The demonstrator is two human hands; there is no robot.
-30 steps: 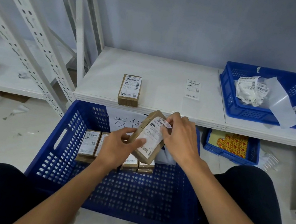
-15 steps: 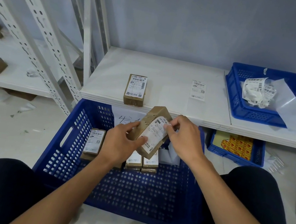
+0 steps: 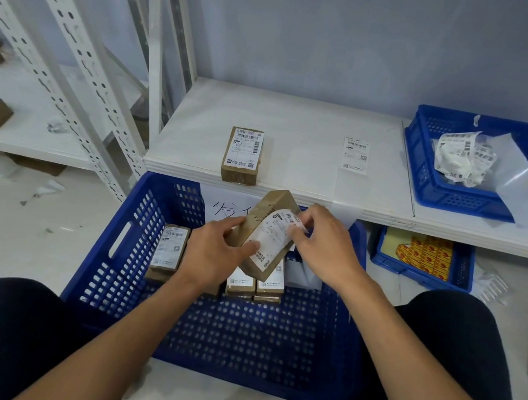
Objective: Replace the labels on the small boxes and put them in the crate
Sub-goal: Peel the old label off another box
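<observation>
Head view: I look down at my two hands, held over the big blue plastic crate (image 3: 103,243) that sits on the floor between my knees.
Box I hold: a small brown cardboard box (image 3: 278,200), long and thin. It is tilted with one end up, in the air above the far part of the crate.
Its label: a white paper label (image 3: 270,239) with black bars and tiny print covers most of the top face.
Left hand: my left hand (image 3: 212,254) grips the box. The thumb lies on the label near the low end and the fingers curl round the left side.
Right hand: my right hand (image 3: 324,247) pinches the upper corner of the label between thumb and finger. The gap is tiny, with just paper in it.
In the crate: more brown labelled boxes (image 3: 170,247) lie flat at the far end, under my hands.
On the shelf: one brown box with a label (image 3: 242,155) lies at the front edge of the white shelf (image 3: 303,119). It is well apart from a loose white label (image 3: 354,153) lying flat.
Far right: a small blue plastic tray (image 3: 430,191) on the shelf holds crumpled white labels (image 3: 459,158).
</observation>
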